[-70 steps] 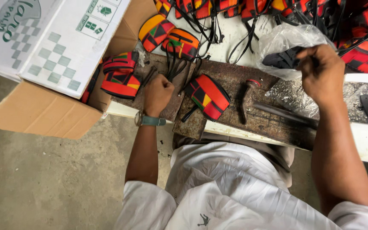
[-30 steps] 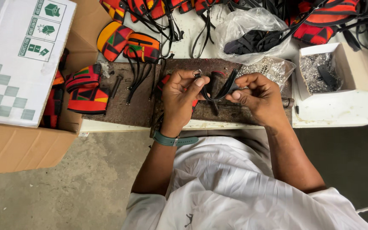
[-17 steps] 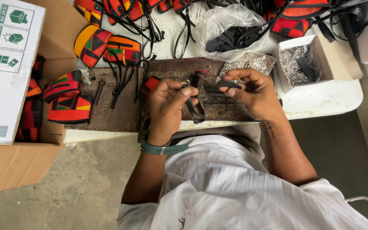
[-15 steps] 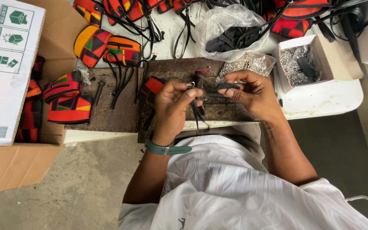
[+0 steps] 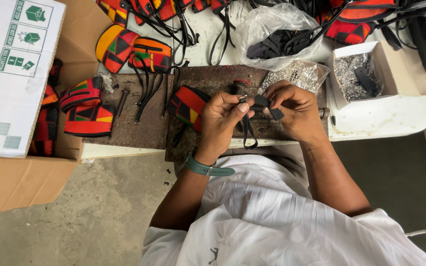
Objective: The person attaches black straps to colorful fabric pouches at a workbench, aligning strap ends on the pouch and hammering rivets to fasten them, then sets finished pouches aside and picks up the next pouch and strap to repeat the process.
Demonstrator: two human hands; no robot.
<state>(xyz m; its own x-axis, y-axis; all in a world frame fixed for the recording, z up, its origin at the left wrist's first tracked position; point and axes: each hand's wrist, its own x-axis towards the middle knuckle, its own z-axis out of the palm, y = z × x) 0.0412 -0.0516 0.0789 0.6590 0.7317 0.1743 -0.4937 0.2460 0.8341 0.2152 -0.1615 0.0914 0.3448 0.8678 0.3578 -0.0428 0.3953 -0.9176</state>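
My left hand (image 5: 220,123) and my right hand (image 5: 294,111) meet over a rusty metal plate (image 5: 208,79) at the table's front edge. Both pinch a thin black strap (image 5: 249,133) whose loop hangs down between them. The right fingers grip the strap's black end piece (image 5: 268,107), the left fingers hold a small metal part against it. A red, orange and green patterned pouch (image 5: 188,106) lies just left of my left hand. A green watch is on my left wrist.
An open cardboard box (image 5: 20,98) with patterned pouches stands at the left. More pouches (image 5: 139,51) and black straps lie at the back. A clear bag of black straps (image 5: 277,39), a bag of small metal parts (image 5: 297,74) and a small box (image 5: 375,74) sit to the right.
My hands came together from apart on the table and picked up the black strap. They now hold it slightly nearer my body, with its loop hanging lower.
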